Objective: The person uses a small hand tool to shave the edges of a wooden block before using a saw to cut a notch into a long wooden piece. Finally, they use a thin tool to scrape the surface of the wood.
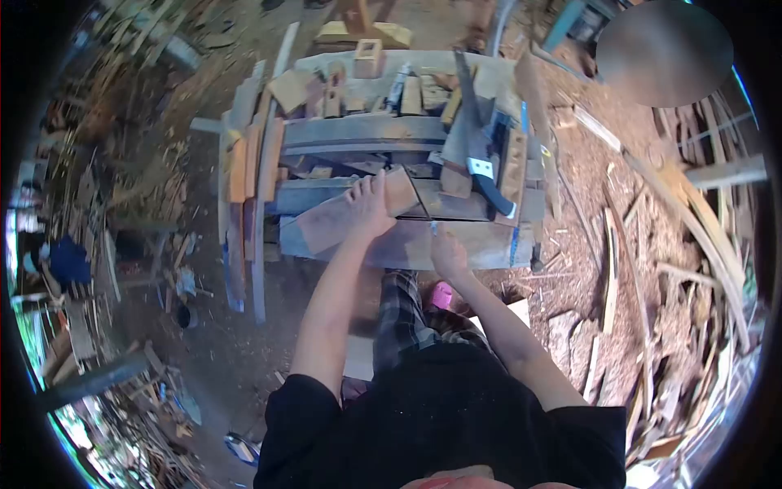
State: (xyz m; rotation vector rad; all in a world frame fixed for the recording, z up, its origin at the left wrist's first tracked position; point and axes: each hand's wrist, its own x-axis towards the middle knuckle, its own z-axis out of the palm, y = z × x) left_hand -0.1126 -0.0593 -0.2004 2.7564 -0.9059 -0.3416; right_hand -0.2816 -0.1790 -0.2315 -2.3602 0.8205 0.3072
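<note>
A flat wooden board [326,226] lies at a slant across the workbench [489,244]. My left hand [371,208] rests on top of it, fingers spread toward its far edge, holding it. Close to the board's right end, my right hand [450,254] is closed around something slim with a light blue bit showing at the fingers. What kind of tool it is I cannot make out. A thin dark line runs along the board's right end. Farther right on the bench lies a handsaw [471,122] with a black handle, apart from both hands.
Wood blocks [411,96] and a small hollow wooden box [368,59] sit at the bench's far side. Long strips [259,163] lean along its left. Offcuts and slabs [676,359] cover the ground at right. Another person, blurred, is at the upper right.
</note>
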